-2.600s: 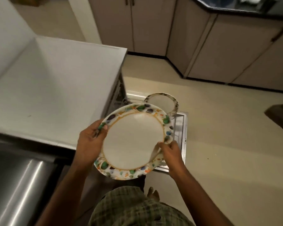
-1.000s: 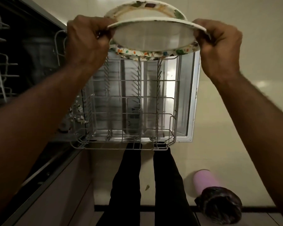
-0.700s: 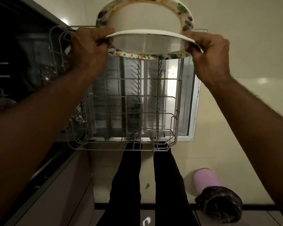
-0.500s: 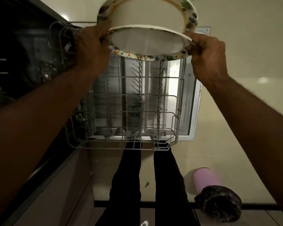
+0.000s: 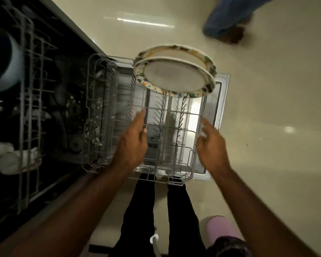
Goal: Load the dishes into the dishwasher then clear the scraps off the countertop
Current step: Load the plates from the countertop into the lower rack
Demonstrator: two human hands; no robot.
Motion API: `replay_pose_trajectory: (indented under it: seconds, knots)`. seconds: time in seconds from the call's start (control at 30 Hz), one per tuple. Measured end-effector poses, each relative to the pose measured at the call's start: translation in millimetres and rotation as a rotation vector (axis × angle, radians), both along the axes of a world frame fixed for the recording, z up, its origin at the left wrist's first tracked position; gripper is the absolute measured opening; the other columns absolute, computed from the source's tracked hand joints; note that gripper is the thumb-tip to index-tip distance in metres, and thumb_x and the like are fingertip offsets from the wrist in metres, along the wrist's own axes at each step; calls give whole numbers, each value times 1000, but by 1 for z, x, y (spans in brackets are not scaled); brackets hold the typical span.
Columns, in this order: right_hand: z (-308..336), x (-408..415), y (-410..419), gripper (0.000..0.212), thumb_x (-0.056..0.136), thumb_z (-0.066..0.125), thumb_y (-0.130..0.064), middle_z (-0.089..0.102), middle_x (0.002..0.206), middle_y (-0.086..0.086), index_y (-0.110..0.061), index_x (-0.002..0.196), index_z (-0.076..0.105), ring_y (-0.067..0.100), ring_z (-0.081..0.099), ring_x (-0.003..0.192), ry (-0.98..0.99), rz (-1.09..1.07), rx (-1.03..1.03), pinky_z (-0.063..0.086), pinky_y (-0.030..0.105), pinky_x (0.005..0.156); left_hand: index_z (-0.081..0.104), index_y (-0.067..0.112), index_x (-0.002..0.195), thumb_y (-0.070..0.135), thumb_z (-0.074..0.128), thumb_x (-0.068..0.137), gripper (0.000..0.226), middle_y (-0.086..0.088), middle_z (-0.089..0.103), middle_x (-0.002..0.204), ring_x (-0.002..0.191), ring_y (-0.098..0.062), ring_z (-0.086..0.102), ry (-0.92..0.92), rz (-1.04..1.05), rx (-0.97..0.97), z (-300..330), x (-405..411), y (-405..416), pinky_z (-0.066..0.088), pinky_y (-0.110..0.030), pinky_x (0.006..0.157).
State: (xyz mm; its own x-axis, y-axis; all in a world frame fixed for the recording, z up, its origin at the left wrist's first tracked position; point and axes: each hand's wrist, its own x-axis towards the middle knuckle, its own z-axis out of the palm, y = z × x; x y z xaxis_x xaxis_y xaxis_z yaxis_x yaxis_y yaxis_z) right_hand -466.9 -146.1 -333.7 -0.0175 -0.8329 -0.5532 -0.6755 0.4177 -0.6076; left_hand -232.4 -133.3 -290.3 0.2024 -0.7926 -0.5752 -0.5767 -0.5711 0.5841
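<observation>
Two round floral-rimmed paper-like plates (image 5: 176, 76) are standing at the far end of the grey wire dishwasher rack (image 5: 154, 130). Left hand (image 5: 132, 140) and right hand (image 5: 210, 145) are hovering above the rack, fingers spread, holding nothing. Plates probably light, flexible; grip opposite rims.

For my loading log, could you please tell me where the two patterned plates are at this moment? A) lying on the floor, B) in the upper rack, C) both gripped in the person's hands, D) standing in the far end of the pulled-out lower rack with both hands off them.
D: the two patterned plates stand in the far end of the lower rack, while the left hand and right hand are open and clear of them.
</observation>
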Motion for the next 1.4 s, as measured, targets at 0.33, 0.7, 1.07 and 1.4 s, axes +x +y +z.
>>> replay_pose_trajectory:
  seconds: [0.33, 0.7, 1.07, 1.4]
  knots:
    - [156, 51, 73, 51, 105, 53, -13, 58, 150, -5, -28, 154, 51, 12, 60, 131, -272, 324, 25, 53, 46, 109, 37, 28, 161, 16, 54, 105, 60, -7, 75, 106, 84, -13, 66, 69, 196, -52, 137, -25, 121, 50, -29, 79]
    - [300, 121, 86, 53, 105, 58, -10, 56, 148, -10, -31, 154, 51, -1, 57, 124, -453, 878, -120, 49, 16, 104, 43, 28, 157, 19, 57, 105, 55, 19, 54, 148, 135, 9, 50, -50, 604, -417, 261, 7, 208, 44, -30, 116]
    - [376, 218, 181, 47, 106, 57, -15, 61, 139, -13, -27, 151, 54, -3, 60, 122, -621, 1186, -287, 51, 17, 103, 50, 24, 152, 12, 59, 105, 50, 16, 62, 143, 132, 4, 56, -121, 854, -682, 328, 53, 324, 47, -30, 115]
    - [406, 299, 359, 39, 104, 64, -11, 72, 124, -7, -24, 140, 66, -6, 68, 92, -813, 1303, -247, 51, 12, 80, 55, 15, 148, 3, 58, 103, 46, 6, 65, 141, 130, -5, 61, -161, 1171, -780, 346, 86, 522, 50, -44, 113]
